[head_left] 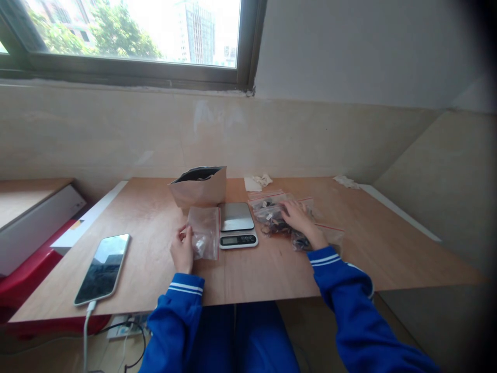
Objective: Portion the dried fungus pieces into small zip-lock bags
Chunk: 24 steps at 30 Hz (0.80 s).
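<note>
My left hand [182,249] pinches the left edge of a clear zip-lock bag [205,230], which looks empty and has a red strip along its right side. Just right of that bag sits a small digital kitchen scale [236,217] with a bare silver plate and a dark display. My right hand [297,216] rests on a pile of filled zip-lock bags [271,213] holding small dark items I cannot make out; its fingertips touch the pile, and whether they grip a bag is unclear. Another filled bag [330,235] lies partly under my right wrist.
Behind the scale, an open-topped kraft paper pouch [202,190] stands upright. A phone [104,267] with a white charging cable [89,316] lies at the left of the wooden table [252,280]. Crumpled tissues [262,180] lie by the wall. A power strip [124,327] sits below the table.
</note>
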Motion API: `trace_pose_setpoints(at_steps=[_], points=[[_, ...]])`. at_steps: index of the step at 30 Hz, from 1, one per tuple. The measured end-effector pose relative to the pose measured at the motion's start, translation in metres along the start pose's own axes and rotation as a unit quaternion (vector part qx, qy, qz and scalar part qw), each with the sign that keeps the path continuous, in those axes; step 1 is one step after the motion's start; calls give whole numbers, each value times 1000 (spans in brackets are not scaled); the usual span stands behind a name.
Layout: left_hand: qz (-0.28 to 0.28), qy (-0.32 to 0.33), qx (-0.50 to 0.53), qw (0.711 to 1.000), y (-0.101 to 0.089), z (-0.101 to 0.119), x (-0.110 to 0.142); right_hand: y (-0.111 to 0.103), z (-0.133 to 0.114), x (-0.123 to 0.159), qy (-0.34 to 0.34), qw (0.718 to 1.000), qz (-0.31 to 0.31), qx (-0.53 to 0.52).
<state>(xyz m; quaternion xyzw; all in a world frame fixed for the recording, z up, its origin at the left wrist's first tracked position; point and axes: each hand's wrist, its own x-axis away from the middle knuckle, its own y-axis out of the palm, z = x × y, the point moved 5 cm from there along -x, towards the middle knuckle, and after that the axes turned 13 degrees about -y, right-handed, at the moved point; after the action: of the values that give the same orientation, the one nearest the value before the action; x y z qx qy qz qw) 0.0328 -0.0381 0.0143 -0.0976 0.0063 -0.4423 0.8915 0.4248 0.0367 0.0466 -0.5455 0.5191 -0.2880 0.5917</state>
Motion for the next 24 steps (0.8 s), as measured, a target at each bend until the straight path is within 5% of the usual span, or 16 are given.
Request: trace_pose_setpoints(at_steps=[7,11,14,18,21,24], points=[[128,149,-221,955,-26,30,0,-19,9,-15,52,998,-34,-14],[28,221,-205,953,-5,40,22,-44,1,29,45,992,22,-120],[-65,178,-204,960,16,23,37,-56,-9,86,101,961,133,-220],[-82,68,-171,979,32,-1,43,-63,-41,140,174,894,318,-263],[-87,31,-98,991,35,9,47,-64,-71,143,205,850,386,-295],[-128,34,22,991,32,41,68,-67,-103,124,183,845,366,-344]])
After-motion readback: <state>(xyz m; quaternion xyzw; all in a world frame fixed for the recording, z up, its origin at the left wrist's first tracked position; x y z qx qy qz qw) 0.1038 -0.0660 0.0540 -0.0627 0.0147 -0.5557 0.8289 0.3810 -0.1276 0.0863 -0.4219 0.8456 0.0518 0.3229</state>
